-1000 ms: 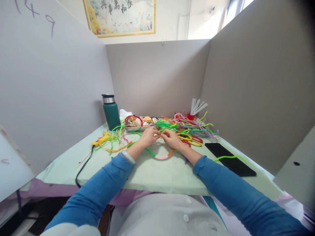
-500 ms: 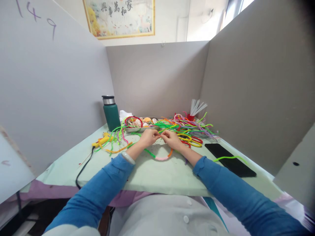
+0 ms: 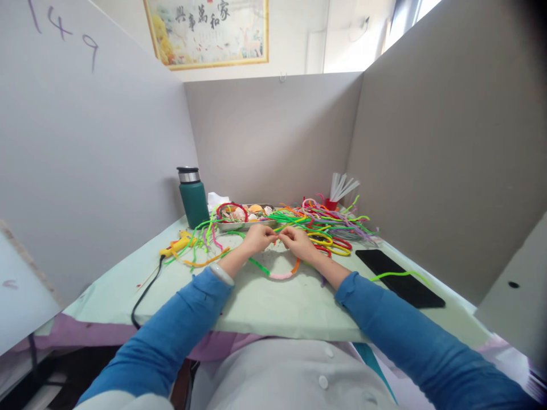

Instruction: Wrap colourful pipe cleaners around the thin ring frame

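Note:
My left hand (image 3: 258,238) and my right hand (image 3: 298,242) meet fingertip to fingertip over the middle of the table. Both are closed in a pinch, and a bit of orange pipe cleaner shows just under the fingertips. Below them hangs or lies a curved pipe cleaner loop with green, pink (image 3: 281,277) and orange sections; its upper parts pass behind my hands. Exactly how its ends sit between the fingers is hidden. A white bangle (image 3: 222,274) circles my left wrist.
Behind my hands are a metal tray (image 3: 248,225) of shells and a heap of coloured pipe cleaners (image 3: 325,222). A green bottle (image 3: 194,202) and yellow glue gun (image 3: 177,245) with its cord stand left. A red cup (image 3: 331,204) holds white sticks; a black phone (image 3: 399,277) lies right.
My hands stay nearly in place, with slightly more orange showing below the fingertips. The orange pipe cleaner near the glue gun no longer curls over it.

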